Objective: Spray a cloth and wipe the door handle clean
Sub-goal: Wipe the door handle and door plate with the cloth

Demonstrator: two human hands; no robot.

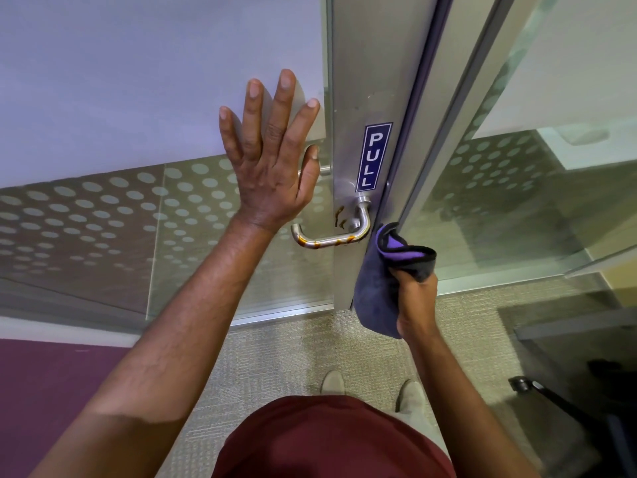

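L hand (pixel 267 160) is flat on the frosted glass door panel (pixel 138 81), fingers (pixel 284 98) spread apart and pointing up, gripping nothing. Its thumb tip sits just beside the metal door stile (pixel 358 81), w/ the wrist right above the free end of the door handle (pixel 329 238).

The handle is a steel lever, below and to the right of the L fingers, mounted on the stile just under the blue PULL sticker (pixel 374 157). Brown-orange streaks run along the bar, plus a few smears on the stile next to the mount.

R hand (pixel 415 301) has its fingers closed around a purple cloth (pixel 374 291) w/ a dark edge; the cloth is bunched, part of it hanging below the fist, part folded over the top. The cloth's upper fold sits just beside the handle's bend at the mount end; can't tell if it touches the metal. The R fingers themselves are below and to the right of the handle, apart from it.

Below: beige carpet (pixel 275 357), two light shoes (pixel 332 382), maroon shirt (pixel 327 443). No spray bottle in view.
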